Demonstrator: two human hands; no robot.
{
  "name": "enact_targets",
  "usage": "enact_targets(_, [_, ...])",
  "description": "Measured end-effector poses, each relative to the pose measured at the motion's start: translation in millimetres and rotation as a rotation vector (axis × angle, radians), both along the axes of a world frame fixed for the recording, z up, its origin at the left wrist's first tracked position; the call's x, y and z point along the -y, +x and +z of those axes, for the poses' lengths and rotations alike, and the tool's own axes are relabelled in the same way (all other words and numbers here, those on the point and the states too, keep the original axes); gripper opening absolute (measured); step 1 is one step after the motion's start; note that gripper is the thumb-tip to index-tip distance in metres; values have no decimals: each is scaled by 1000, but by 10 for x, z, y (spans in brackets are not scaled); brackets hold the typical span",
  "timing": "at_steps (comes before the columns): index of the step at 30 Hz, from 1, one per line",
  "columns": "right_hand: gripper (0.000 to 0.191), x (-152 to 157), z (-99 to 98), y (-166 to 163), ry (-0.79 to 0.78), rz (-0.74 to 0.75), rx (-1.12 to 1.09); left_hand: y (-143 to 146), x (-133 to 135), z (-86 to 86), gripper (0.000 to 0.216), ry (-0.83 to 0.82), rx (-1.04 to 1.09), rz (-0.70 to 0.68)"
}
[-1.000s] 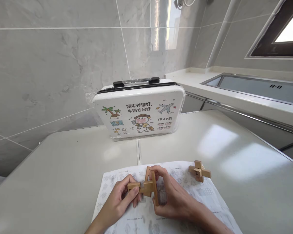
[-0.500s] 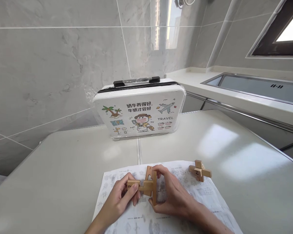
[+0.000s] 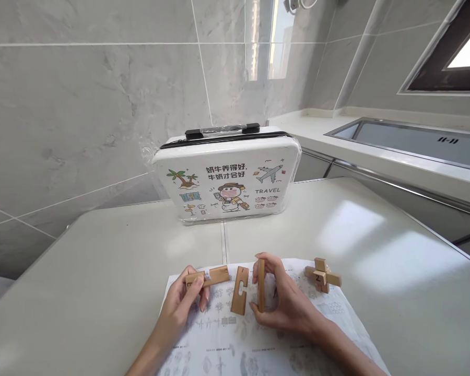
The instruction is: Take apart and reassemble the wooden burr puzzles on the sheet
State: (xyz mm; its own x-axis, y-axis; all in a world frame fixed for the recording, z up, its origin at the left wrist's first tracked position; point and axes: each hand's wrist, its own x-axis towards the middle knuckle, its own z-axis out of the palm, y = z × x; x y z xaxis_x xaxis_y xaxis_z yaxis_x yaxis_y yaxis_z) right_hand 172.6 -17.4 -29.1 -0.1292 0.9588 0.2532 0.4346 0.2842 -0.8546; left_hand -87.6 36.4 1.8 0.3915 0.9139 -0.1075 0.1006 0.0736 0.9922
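Note:
My left hand (image 3: 184, 295) pinches a notched wooden puzzle piece (image 3: 218, 274) near its left end, with the other end pointing right. In my right hand (image 3: 280, 292) is a flat wooden puzzle piece (image 3: 261, 286), held upright on edge between thumb and fingers. Between the hands a third piece, marked 1 and cut with a slot (image 3: 239, 298), lies on the printed sheet (image 3: 215, 339), touched by neither hand. To the right, an assembled wooden cross puzzle (image 3: 321, 275) marked 2 rests on the sheet's far right part.
A white cartoon-printed suitcase (image 3: 227, 177) in clear plastic wrap stands at the back of the white table (image 3: 102, 271). Grey tiled wall rises behind it. On the right runs a counter (image 3: 309, 128) with an inset glass-like panel (image 3: 411, 138).
The two held pieces have come apart. My left hand moved left with the notched piece, my right hand slightly right with the flat one. The slotted piece now lies uncovered between them.

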Motion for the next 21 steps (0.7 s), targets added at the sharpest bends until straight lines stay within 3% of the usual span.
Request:
enact_targets(6, [83,-49,21,-8,15,36,52,64,55,-22,44,48,-179,31])
enact_targets(10, [84,-27,-6,-25,36,75,131,92,42,-9,45,163,-349,64])
enact_targets(15, [89,-15,-55,-32,60,33,208,131,40,-15,32,403,-483,99])
enact_targets(21, [88,-30,-17,-29,68,53,247,123,36,-108,24,445,-616,94])
